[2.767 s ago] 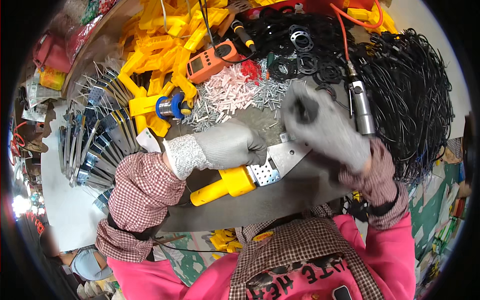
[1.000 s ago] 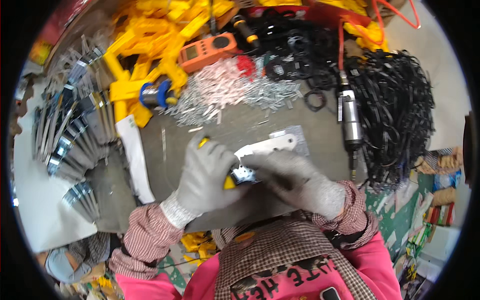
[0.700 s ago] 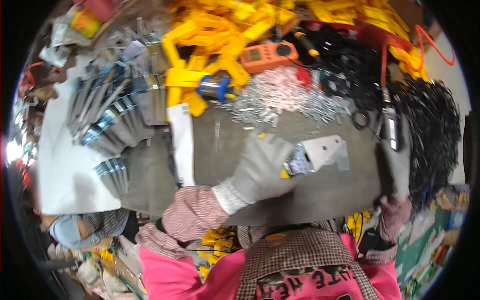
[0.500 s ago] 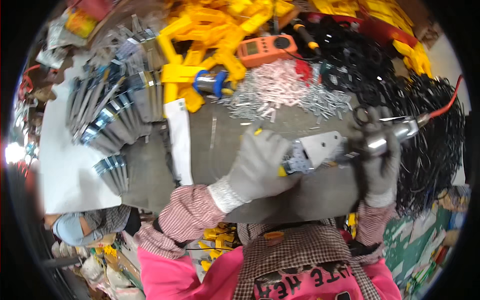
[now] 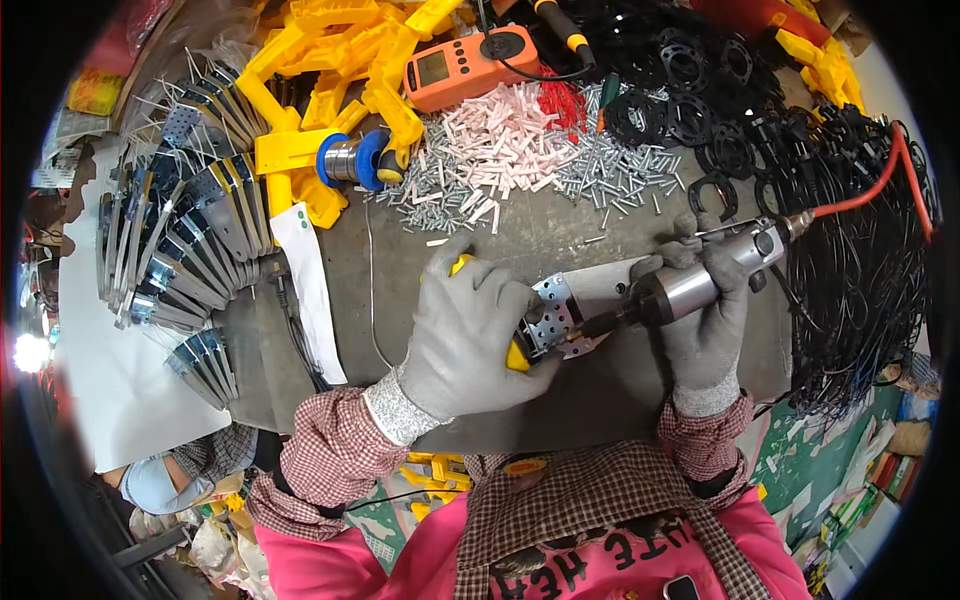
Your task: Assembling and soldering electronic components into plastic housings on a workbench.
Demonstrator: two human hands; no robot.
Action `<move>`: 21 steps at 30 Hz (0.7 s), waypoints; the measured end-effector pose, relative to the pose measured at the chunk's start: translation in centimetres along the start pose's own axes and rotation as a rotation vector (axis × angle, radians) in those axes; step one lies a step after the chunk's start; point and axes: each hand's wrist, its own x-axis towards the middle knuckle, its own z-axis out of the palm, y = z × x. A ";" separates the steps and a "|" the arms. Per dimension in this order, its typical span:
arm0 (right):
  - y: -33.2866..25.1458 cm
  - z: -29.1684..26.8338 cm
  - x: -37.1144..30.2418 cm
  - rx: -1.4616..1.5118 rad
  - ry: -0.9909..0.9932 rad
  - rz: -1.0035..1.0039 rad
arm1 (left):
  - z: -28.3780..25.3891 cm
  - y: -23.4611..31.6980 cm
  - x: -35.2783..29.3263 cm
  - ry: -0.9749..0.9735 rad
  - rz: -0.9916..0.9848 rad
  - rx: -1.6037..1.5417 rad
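My left hand [image 5: 480, 340], in a grey work glove, is closed around a yellow plastic housing [image 5: 516, 357], mostly hidden by the palm. From it projects a perforated metal bracket [image 5: 552, 312] joined to a flat pale metal plate [image 5: 595, 285]. My right hand [image 5: 705, 310], also gloved, grips a silver pneumatic screwdriver [image 5: 690, 292] with its dark nose pointing left at the bracket. The tip is close to the bracket; contact cannot be made out. A thin metal rod [image 5: 722, 229] lies along the top of the right fingers.
Behind lie silver screws [image 5: 625, 172], pale pink sleeves [image 5: 500, 135], an orange meter [image 5: 470, 68] and yellow housings [image 5: 340, 60]. A solder spool [image 5: 352, 160] and stacked metal plates [image 5: 190, 240] are left. Black cables [image 5: 850, 260] and a red hose [image 5: 880, 180] are right.
The screwdriver has come left and down, with its nose now nearer the bracket. My left hand has shifted slightly left in the view, still holding the housing; the whole view has moved too.
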 end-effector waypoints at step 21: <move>1.3 2.9 0.7 0.344 -0.217 -0.126 | 0.1 0.4 0.5 -0.008 0.031 0.042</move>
